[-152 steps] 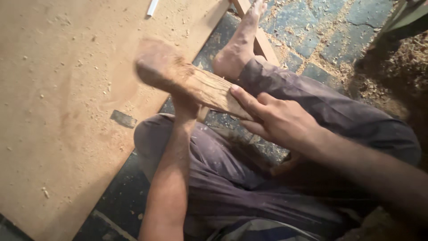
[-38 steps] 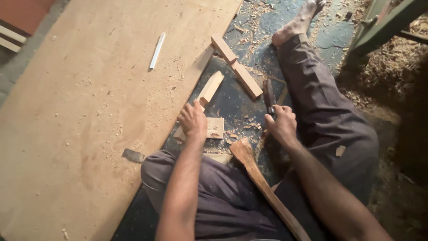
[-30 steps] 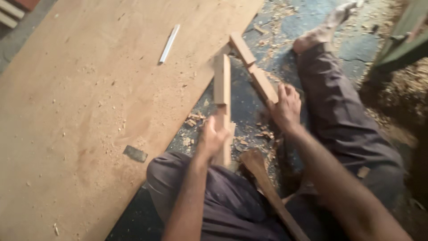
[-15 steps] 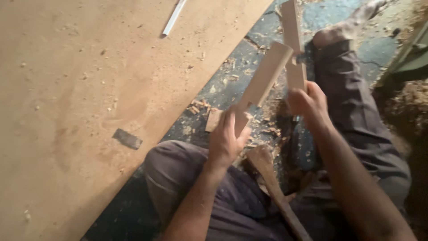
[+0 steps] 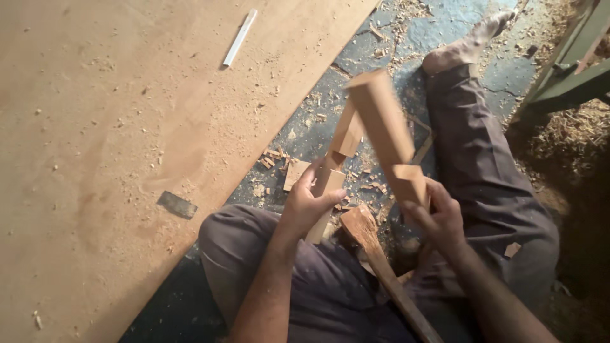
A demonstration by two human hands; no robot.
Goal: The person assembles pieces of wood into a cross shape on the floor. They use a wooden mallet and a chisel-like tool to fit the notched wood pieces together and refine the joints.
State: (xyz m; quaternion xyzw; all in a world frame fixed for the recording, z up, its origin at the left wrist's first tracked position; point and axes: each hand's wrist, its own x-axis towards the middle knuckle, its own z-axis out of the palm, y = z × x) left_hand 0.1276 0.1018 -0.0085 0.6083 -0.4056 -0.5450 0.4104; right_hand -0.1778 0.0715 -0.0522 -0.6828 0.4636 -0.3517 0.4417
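Note:
I sit on the floor with my legs stretched out. My left hand (image 5: pixel 306 206) grips a narrow notched wooden piece (image 5: pixel 338 152) near its lower end and holds it upright. My right hand (image 5: pixel 434 215) is closed around the base of a thicker wooden block (image 5: pixel 383 124), which is raised and tilted toward the narrow piece; their upper ends nearly meet. A wooden-handled tool (image 5: pixel 375 260) lies across my lap between my hands.
A large plywood sheet (image 5: pixel 127 127) dusted with sawdust covers the left, with a white pencil-like stick (image 5: pixel 240 38) and a small dark flat piece (image 5: pixel 177 204) on it. Wood chips and a small square offcut (image 5: pixel 294 174) litter the blue floor. Green frame and shavings at right.
Both hands picked wooden pieces off the floor and raised them. The right hand now holds the thick block upright, closer to the narrow piece in the left hand.

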